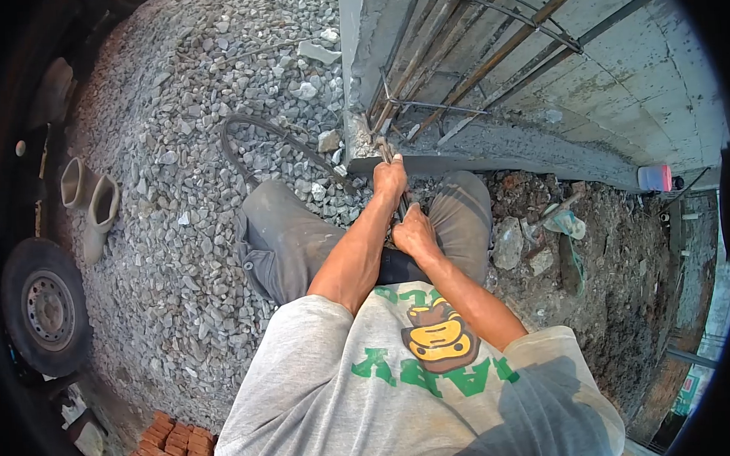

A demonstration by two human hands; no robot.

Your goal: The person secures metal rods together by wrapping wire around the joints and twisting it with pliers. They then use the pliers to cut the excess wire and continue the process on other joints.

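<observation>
Seemingly working dark tool (403, 203) near rebar (537, 17) — clasped by left hand (390, 178) and right hand (415, 231) with curled fingers — hold steady next

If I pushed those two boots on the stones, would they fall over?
Maybe: the boots stand on bumpy, uneven stones, so they could tip. They look hollow and thin-walled, so they'd probably feel fairly light and bendy.

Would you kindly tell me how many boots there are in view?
2. One boot is at the gravel's left side; the second boot is beside it, nearer the wheel. The dark picture edge could hide others.
</observation>
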